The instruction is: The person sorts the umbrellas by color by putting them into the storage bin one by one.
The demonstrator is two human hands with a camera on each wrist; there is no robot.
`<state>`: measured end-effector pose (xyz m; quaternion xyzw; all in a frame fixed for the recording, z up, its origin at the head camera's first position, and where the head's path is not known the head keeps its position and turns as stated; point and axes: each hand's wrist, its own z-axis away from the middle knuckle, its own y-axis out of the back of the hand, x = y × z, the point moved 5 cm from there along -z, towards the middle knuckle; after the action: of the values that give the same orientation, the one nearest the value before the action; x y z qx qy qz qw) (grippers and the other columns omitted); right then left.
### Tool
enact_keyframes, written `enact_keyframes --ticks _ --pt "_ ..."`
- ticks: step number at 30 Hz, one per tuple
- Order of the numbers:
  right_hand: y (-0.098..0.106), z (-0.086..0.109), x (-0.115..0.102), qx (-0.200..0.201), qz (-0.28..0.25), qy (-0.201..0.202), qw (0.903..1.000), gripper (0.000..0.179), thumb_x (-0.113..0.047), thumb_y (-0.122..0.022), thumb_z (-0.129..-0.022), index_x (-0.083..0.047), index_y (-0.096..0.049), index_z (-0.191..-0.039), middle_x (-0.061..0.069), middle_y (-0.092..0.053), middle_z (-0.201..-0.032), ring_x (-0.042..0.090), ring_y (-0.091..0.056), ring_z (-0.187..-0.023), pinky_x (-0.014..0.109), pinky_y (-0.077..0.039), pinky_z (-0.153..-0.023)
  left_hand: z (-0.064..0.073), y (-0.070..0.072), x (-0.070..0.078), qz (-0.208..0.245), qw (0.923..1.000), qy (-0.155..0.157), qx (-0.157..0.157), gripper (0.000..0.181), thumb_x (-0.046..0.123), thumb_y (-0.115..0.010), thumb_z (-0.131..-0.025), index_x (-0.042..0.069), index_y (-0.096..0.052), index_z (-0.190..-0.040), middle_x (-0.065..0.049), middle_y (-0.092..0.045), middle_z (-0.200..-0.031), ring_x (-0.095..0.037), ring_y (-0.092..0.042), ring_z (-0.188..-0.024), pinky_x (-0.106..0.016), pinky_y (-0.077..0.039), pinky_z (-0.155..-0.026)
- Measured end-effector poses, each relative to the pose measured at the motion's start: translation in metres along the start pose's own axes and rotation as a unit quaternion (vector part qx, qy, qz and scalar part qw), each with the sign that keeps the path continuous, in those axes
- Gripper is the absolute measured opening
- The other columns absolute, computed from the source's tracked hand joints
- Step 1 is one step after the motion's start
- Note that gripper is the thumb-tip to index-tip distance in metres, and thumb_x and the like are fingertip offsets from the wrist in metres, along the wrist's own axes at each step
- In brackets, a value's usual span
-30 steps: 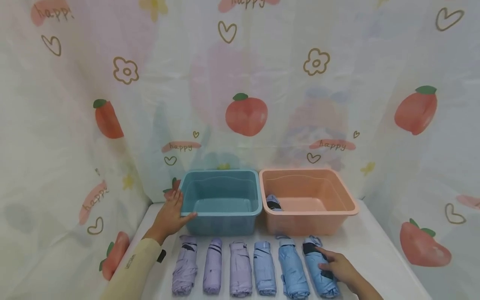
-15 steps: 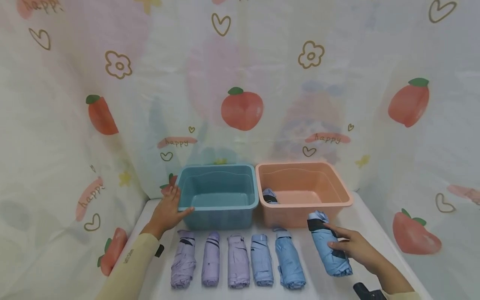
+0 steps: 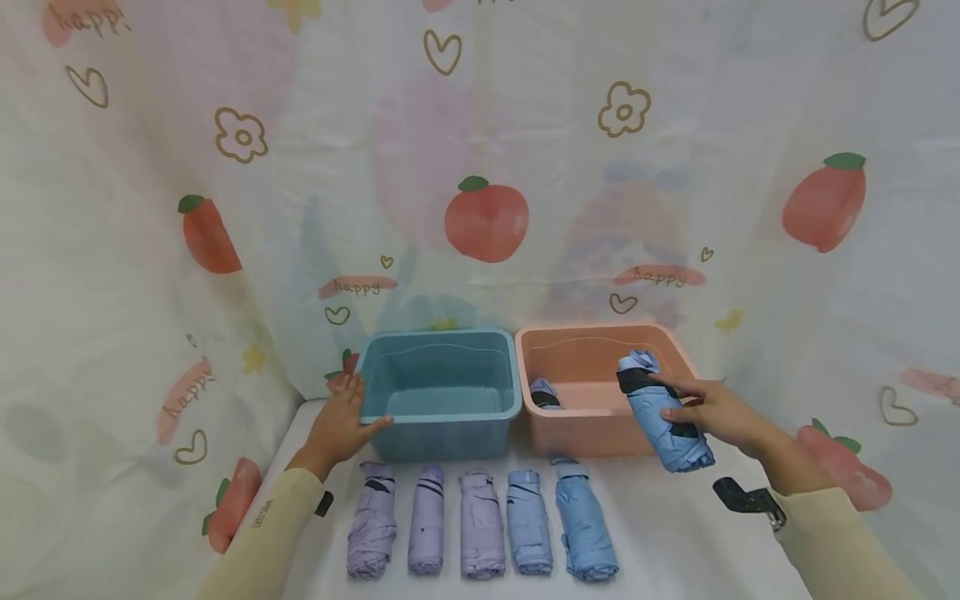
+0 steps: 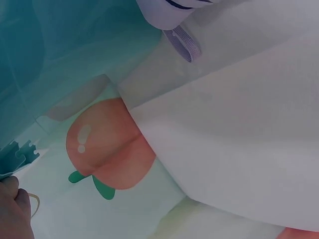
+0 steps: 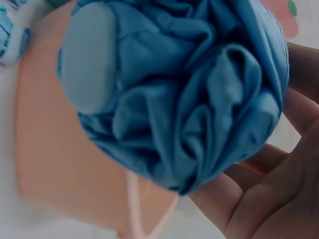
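My right hand holds a blue folded umbrella with a black band, tilted in front of the peach bin's right side. In the right wrist view, the umbrella's gathered blue fabric end fills much of the frame, with fingers behind it. My left hand rests on the near left corner of the teal bin, thumb along the front rim and fingers stretched along the side. In the left wrist view, part of that hand shows at the lower left edge.
In a row before the bins lie several folded umbrellas, among them a lilac one at the left and a blue one at the right end. Another umbrella sits inside the peach bin. A patterned curtain surrounds the white table.
My right hand has picked up the rightmost blue umbrella from the row and raised it up to the peach bin's front. The left hand stays at the teal bin.
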<state>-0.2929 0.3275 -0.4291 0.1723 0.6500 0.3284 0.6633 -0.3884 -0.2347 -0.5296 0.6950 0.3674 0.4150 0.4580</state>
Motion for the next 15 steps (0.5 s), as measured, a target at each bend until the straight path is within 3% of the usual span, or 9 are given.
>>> enact_keyframes --ticks 10,15 --pt "0.020 -0.080 -0.012 -0.041 0.064 0.026 0.9967 0.064 -0.026 -0.068 -0.092 -0.008 -0.043 -0.148 0.034 -0.037 -0.144 0.047 -0.047 -0.120 0.050 -0.048 -0.087 -0.001 0.003 -0.001 -0.011 0.9999 -0.006 0.011 0.102 0.067 -0.051 -0.089 -0.011 -0.025 -0.148 -0.026 -0.019 -0.156 -0.040 -0.018 -0.143 -0.055 -0.021 -0.112" --pt "0.016 -0.123 -0.003 -0.075 0.055 0.001 0.9957 0.063 -0.019 -0.069 -0.091 -0.005 -0.043 -0.147 0.034 -0.032 -0.147 0.044 -0.047 -0.121 0.047 -0.049 -0.085 -0.002 0.000 -0.003 -0.008 0.9998 -0.008 0.018 0.102 0.069 -0.051 -0.089 -0.010 -0.026 -0.148 -0.024 -0.019 -0.156 -0.039 -0.018 -0.144 -0.055 -0.021 -0.111"
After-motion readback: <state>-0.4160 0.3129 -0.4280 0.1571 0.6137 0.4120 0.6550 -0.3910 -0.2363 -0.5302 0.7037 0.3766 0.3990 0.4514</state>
